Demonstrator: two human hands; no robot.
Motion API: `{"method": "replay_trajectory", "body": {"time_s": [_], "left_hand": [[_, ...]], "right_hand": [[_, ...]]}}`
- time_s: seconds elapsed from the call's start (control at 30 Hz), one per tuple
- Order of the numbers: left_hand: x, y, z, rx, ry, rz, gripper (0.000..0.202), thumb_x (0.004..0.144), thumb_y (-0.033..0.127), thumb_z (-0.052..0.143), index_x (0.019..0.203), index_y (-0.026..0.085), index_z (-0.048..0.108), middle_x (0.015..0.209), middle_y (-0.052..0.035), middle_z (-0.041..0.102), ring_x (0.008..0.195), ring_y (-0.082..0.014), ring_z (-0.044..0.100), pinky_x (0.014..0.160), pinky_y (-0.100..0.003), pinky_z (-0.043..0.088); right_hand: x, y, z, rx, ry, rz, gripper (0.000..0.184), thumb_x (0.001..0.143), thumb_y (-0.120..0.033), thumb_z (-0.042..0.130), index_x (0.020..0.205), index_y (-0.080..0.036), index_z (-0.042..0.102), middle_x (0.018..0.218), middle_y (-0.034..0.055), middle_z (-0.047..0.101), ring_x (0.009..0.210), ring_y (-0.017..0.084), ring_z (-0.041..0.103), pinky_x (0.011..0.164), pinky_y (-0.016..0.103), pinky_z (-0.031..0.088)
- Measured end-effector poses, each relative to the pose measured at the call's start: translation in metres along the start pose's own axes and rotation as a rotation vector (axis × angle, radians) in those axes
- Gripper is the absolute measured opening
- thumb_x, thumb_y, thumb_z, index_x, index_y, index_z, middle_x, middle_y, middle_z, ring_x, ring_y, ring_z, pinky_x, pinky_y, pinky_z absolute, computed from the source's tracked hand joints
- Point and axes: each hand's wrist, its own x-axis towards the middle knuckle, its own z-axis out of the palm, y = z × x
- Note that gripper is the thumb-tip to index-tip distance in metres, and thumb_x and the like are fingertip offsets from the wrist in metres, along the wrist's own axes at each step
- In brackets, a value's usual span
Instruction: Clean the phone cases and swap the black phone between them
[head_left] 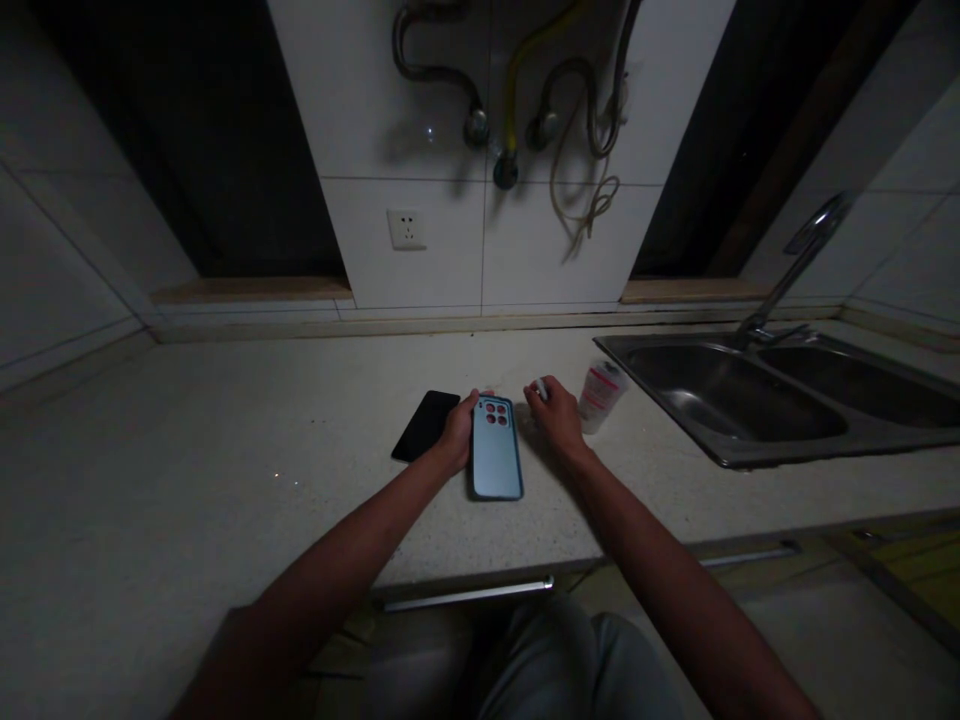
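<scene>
A light blue phone (496,462) in a darker-edged case is tilted back side up, with several round camera lenses at its top. Gripping its left edge is my left hand (457,436), closed with the thumb near the top corner. To the right of the phone and apart from it, my right hand (556,412) is closed around a small whitish object (541,388), too small to name. A flat black slab (424,428), like a phone or small tablet, lies partly behind my left hand. Beside my right hand stands a clear plastic cup (600,395) with pink print.
The pale speckled countertop (225,430) runs along a tiled wall. On the right is a steel double sink (720,455) with a tall faucet (806,245). A wall socket (406,230) and several hoses (517,80) are at the back. A drawer handle (469,596) sits below the front edge.
</scene>
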Motion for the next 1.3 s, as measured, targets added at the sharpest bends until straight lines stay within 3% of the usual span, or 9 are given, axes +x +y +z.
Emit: {"method": "replay_trajectory", "body": {"time_s": [0.2,0.27,0.37,0.5,0.63,0.73,0.83,1.0,1.3], "left_hand": [[0.005,-0.002,0.0,0.075,0.085,0.101,0.014,0.079,0.015,0.061,0.092,0.013,0.066,0.071,-0.0052,0.069,0.062,-0.0179,0.066,0.064,-0.03,0.054],[0.005,-0.002,0.0,0.067,0.109,0.053,0.014,0.075,0.011,0.061,0.088,0.012,0.065,0.068,-0.0056,0.067,0.059,-0.0179,0.065,0.062,-0.03,0.053],[0.003,-0.002,0.001,0.048,0.109,-0.002,0.007,0.075,0.013,0.062,0.083,0.013,0.062,0.063,-0.0054,0.065,0.057,-0.0183,0.064,0.061,-0.031,0.053],[-0.002,-0.004,0.002,0.066,0.143,0.107,0.017,0.072,0.006,0.061,0.087,0.013,0.062,0.071,-0.005,0.068,0.062,-0.0164,0.064,0.062,-0.027,0.052],[-0.006,-0.006,0.003,0.131,0.129,0.163,0.023,0.07,0.007,0.066,0.092,0.014,0.064,0.073,-0.0026,0.067,0.061,-0.0142,0.061,0.061,-0.025,0.049],[-0.007,-0.006,0.004,0.183,0.153,0.242,0.026,0.067,0.006,0.071,0.092,0.015,0.068,0.082,-0.0035,0.069,0.069,-0.0136,0.062,0.07,-0.025,0.048],[-0.005,-0.004,0.004,0.276,0.183,0.302,0.029,0.064,0.006,0.073,0.09,0.017,0.07,0.094,-0.0058,0.07,0.091,-0.0187,0.065,0.087,-0.029,0.047],[-0.003,-0.005,0.0,0.517,0.156,0.467,0.037,0.059,0.003,0.074,0.091,0.02,0.071,0.112,-0.0084,0.068,0.122,-0.0271,0.055,0.112,-0.036,0.033],[-0.017,-0.005,0.003,0.678,0.06,0.496,0.037,0.06,0.002,0.072,0.092,0.021,0.067,0.123,-0.0135,0.061,0.133,-0.0324,0.046,0.12,-0.042,0.024]], "right_hand": [[-0.002,-0.001,-0.003,-0.251,-0.083,0.012,0.023,0.089,-0.036,0.054,0.1,-0.023,0.07,0.084,0.0096,0.073,0.073,0.025,0.063,0.063,0.032,0.037],[-0.002,0.0,-0.001,-0.275,-0.09,0.002,0.025,0.09,-0.035,0.054,0.101,-0.022,0.071,0.088,0.0113,0.074,0.077,0.026,0.064,0.066,0.033,0.04],[-0.002,0.003,0.001,-0.249,-0.011,-0.064,0.03,0.088,-0.034,0.056,0.11,-0.019,0.07,0.097,0.0129,0.073,0.087,0.027,0.064,0.075,0.036,0.044],[-0.001,0.006,0.001,-0.179,0.143,-0.23,0.039,0.088,-0.033,0.052,0.12,-0.014,0.065,0.112,0.0158,0.07,0.103,0.029,0.06,0.093,0.043,0.045],[-0.006,-0.004,0.002,-0.08,0.146,-0.376,0.033,0.092,-0.032,0.049,0.114,-0.017,0.069,0.117,0.0153,0.067,0.112,0.028,0.057,0.101,0.045,0.044],[-0.011,-0.013,0.004,-0.005,0.069,-0.41,0.029,0.094,-0.033,0.048,0.107,-0.021,0.07,0.113,0.0128,0.068,0.11,0.027,0.059,0.1,0.044,0.044],[-0.012,-0.017,0.005,0.039,0.009,-0.384,0.028,0.095,-0.033,0.046,0.098,-0.021,0.071,0.102,0.0114,0.07,0.102,0.026,0.061,0.096,0.042,0.046],[-0.011,-0.017,0.004,0.107,-0.044,-0.291,0.027,0.093,-0.037,0.05,0.088,-0.021,0.07,0.093,0.0101,0.071,0.09,0.025,0.062,0.086,0.039,0.049],[-0.013,-0.014,0.007,0.104,-0.095,-0.282,0.025,0.091,-0.039,0.053,0.084,-0.021,0.069,0.089,0.0087,0.07,0.086,0.024,0.062,0.081,0.037,0.048]]}}
